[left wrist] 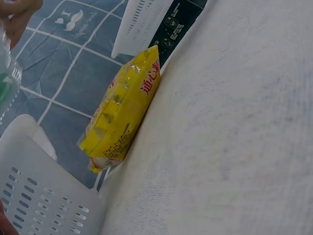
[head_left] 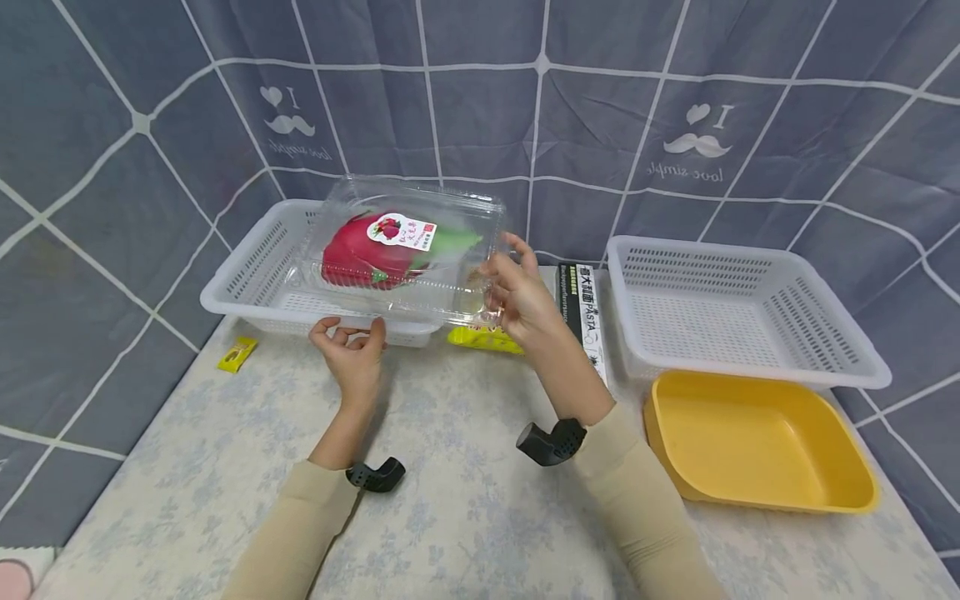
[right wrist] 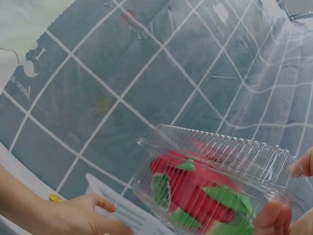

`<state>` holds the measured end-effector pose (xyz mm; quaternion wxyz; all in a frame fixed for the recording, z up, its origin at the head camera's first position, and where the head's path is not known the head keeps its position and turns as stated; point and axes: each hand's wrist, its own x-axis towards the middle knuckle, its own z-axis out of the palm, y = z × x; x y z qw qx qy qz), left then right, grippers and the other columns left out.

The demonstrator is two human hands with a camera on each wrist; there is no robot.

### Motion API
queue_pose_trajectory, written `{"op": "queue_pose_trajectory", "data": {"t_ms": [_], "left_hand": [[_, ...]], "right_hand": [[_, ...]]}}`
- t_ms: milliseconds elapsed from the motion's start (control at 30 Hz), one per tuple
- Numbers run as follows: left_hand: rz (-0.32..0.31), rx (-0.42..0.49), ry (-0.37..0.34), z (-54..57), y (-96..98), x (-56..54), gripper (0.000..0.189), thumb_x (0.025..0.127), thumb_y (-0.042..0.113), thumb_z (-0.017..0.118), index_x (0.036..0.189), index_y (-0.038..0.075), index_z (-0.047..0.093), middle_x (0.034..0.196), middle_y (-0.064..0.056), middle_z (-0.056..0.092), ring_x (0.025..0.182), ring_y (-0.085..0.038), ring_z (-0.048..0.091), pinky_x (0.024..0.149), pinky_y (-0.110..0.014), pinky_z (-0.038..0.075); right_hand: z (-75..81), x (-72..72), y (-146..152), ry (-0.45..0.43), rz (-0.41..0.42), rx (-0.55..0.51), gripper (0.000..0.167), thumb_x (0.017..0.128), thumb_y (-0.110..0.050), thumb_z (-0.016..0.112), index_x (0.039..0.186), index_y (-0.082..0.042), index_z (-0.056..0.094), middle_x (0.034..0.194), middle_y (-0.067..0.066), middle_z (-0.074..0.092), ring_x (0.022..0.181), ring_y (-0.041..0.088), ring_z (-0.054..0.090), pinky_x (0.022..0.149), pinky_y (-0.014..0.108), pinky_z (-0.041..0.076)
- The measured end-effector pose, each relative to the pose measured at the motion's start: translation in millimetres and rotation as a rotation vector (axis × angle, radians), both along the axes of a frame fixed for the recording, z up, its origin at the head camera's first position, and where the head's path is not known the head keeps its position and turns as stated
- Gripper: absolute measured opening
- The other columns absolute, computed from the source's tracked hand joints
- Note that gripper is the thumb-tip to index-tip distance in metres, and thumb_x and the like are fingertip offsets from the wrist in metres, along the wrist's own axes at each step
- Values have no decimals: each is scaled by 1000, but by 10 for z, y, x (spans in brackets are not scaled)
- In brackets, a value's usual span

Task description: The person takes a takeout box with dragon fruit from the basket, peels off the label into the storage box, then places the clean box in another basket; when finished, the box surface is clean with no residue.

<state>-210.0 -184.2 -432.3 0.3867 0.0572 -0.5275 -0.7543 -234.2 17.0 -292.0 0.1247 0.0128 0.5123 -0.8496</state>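
A clear plastic clamshell box (head_left: pixel 465 218) with a red and green dragon fruit (head_left: pixel 352 250) inside hangs tilted above the left white basket (head_left: pixel 247 250). My right hand (head_left: pixel 525 296) grips the box by its right end. A label (head_left: pixel 402 231) is stuck on the lid. Lower down, my left hand (head_left: pixel 352 358) holds the basket's front rim with bent fingers; in the right wrist view that left hand (right wrist: pixel 68 215) is beside the basket (right wrist: pixel 127 208). The box hides much of the basket's inside.
A yellow packet (left wrist: pixel 122 107) lies between the baskets, close to a black and white pasta box (head_left: pixel 581 312). Another white basket (head_left: pixel 742 367) stands right, behind a yellow tub (head_left: pixel 757 442). A small yellow sachet (head_left: pixel 237 354) lies far left. Curtain (head_left: pixel 480 108) hangs behind.
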Motion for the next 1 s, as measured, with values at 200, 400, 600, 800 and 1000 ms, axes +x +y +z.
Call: {"op": "queue_pose_trajectory", "data": {"t_ms": [200, 400, 600, 800, 1000], "left_hand": [[14, -19, 0, -7, -18, -16, 46, 83, -8, 63, 109, 10, 31, 75, -6, 50, 47, -10, 54, 50, -19, 49], [-19, 3, -3, 46, -13, 9, 47, 80, -14, 58, 110, 6, 29, 76, -7, 50, 47, -10, 53, 49, -18, 49], [-47, 32, 43, 118, 30, 68, 49, 79, -17, 60, 109, 6, 28, 78, -6, 53, 48, -9, 54, 50, -18, 49], [6, -17, 20, 13, 2, 14, 51, 82, -15, 61, 116, 7, 29, 104, -10, 57, 72, -10, 60, 64, -20, 52], [8, 21, 26, 24, 13, 4, 55, 78, -20, 65, 109, 10, 30, 108, -10, 53, 95, -18, 58, 81, -23, 52]], "right_hand": [[6, 131, 199, 17, 4, 20, 64, 82, 1, 53, 136, -28, 35, 97, 4, 41, 59, 9, 35, 47, 18, 28], [16, 272, 350, 4, -14, 19, 61, 83, 1, 52, 133, -30, 36, 99, 3, 38, 62, 10, 35, 49, 18, 27], [48, 408, 505, -16, -7, 0, 65, 84, 1, 48, 139, -31, 33, 103, 2, 36, 65, 9, 37, 49, 17, 27], [74, 563, 671, -43, 31, -19, 66, 85, 2, 45, 140, -32, 31, 103, 4, 37, 57, 7, 38, 43, 14, 32], [59, 712, 829, -34, 48, -43, 68, 85, 2, 42, 143, -30, 25, 74, -1, 44, 50, 5, 39, 41, 14, 35]]}}
